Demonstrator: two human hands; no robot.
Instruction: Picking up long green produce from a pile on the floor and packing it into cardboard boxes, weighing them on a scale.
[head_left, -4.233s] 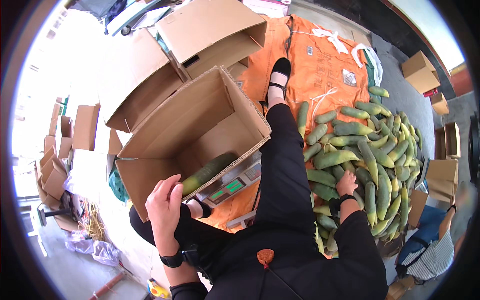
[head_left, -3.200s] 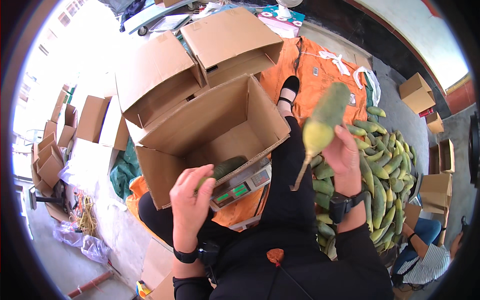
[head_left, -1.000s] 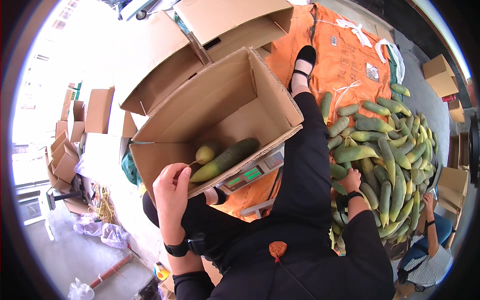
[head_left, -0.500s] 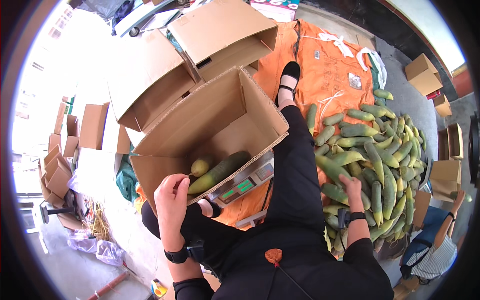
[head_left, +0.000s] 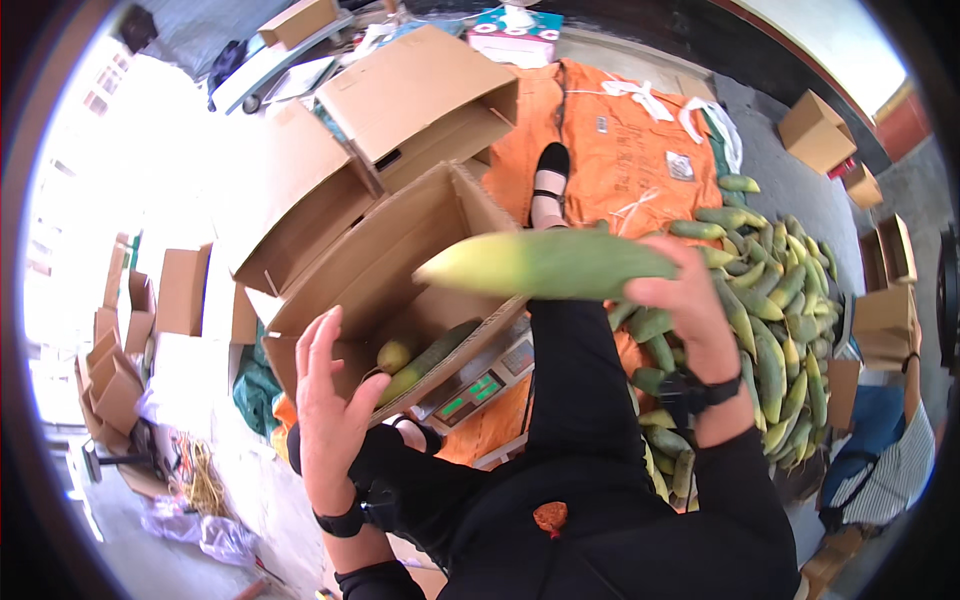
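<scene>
A long green radish (head_left: 545,265) with a pale yellow tip is in my right hand (head_left: 680,290), gripped at its thick green end and raised level with the tip toward an open cardboard box (head_left: 470,205). My left hand (head_left: 335,400) is open, fingers spread, by the box's near left edge, with nothing in it. Inside the box, two more radishes lie at the near left end: a long dark green one (head_left: 435,358) and a rounder yellowish one (head_left: 393,356). The box rests on a scale (head_left: 485,390) with a lit green display.
A large heap of green radishes (head_left: 770,350) lies to my right by an orange woven sheet (head_left: 640,140). Two open cartons (head_left: 415,85) stand beyond the box. Loose cartons (head_left: 110,365) and straw-coloured cord (head_left: 200,475) are at left. Another person (head_left: 880,450) works at far right.
My right hand has lifted a radish off the heap and brought it left toward the box. My left hand's fingers have spread apart. The view has shifted slightly.
</scene>
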